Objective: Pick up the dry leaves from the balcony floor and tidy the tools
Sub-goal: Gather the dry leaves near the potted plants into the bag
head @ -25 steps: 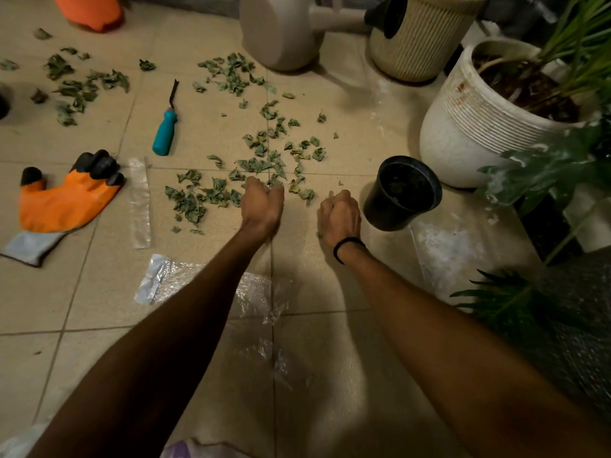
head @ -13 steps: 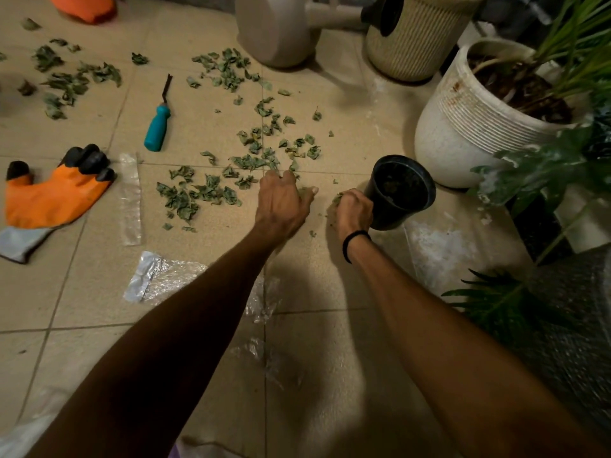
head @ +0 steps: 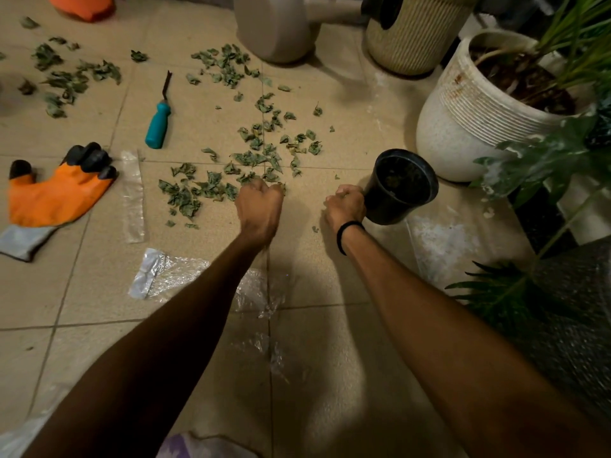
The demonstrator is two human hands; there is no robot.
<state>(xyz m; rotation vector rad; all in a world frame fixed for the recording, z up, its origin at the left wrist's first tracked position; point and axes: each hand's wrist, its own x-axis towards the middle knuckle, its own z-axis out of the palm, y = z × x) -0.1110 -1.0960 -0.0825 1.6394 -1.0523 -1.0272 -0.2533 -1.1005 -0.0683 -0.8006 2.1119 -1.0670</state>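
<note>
Left hand (head: 259, 206): fingers curled into dry leaves (head: 211, 190) | right hand (head: 345, 204): fisted, contents hidden, touching black pot (head: 401, 186) at its right | teal-handled tool (head: 158, 125): beyond-left of left grip | orange glove (head: 56, 196): well left | white planter (head: 463, 127): beyond pot

Both arms stretch forward, the left hand (head: 259, 206) and right hand (head: 345, 206) curled into fists.

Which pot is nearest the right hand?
The small black pot, beside the right hand; the white ribbed planter and beige ribbed pot stand farther off.
</note>
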